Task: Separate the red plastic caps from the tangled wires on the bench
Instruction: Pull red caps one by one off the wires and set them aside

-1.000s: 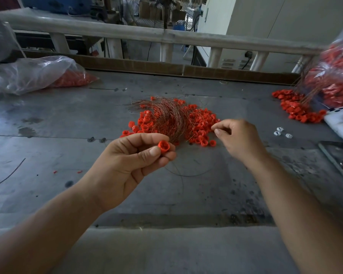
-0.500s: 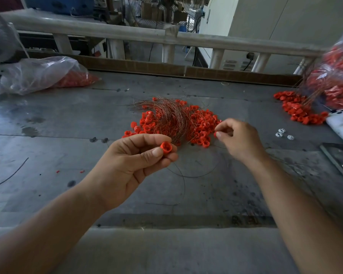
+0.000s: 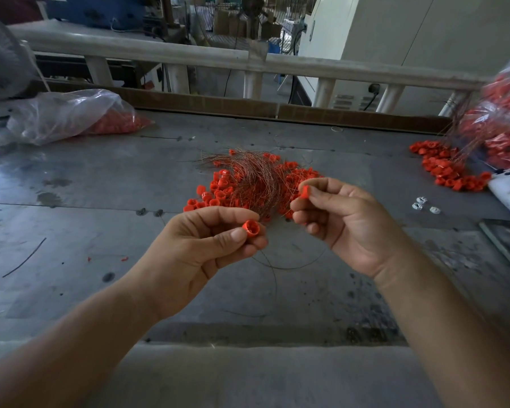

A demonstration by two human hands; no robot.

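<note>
Bench (image 3: 71, 225); new cap (image 3: 305, 192) in right hand (image 3: 345, 225)

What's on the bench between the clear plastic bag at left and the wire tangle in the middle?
Head view: only bare bench lies between the plastic bag and the wire tangle; no loose caps or other items there.

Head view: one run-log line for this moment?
left hand: pinches red cap | right hand: pinches second red cap | wire pile: on bench, beyond both hands
</note>
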